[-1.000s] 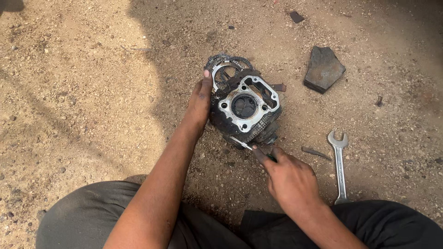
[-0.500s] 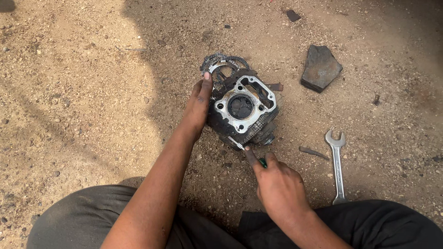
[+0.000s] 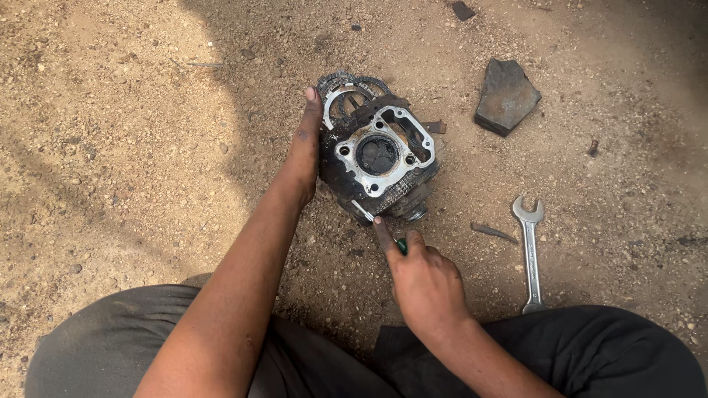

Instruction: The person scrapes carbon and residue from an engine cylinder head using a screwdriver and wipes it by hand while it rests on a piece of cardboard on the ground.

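Slippage looked likely: left hand (image 3: 308, 147) lay flat steadying the engine cylinder head (image 3: 380, 166) on loose ground; right hand (image 3: 424, 284) pinched, apparently, a green-handled screwdriver (image 3: 383, 230).

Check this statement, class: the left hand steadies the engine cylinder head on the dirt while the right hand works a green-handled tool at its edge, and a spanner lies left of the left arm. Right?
Not quite. In the head view the spanner lies on the right hand's side, not by the left arm. The left hand does steady the cylinder head, and the green-handled tool is at its edge.
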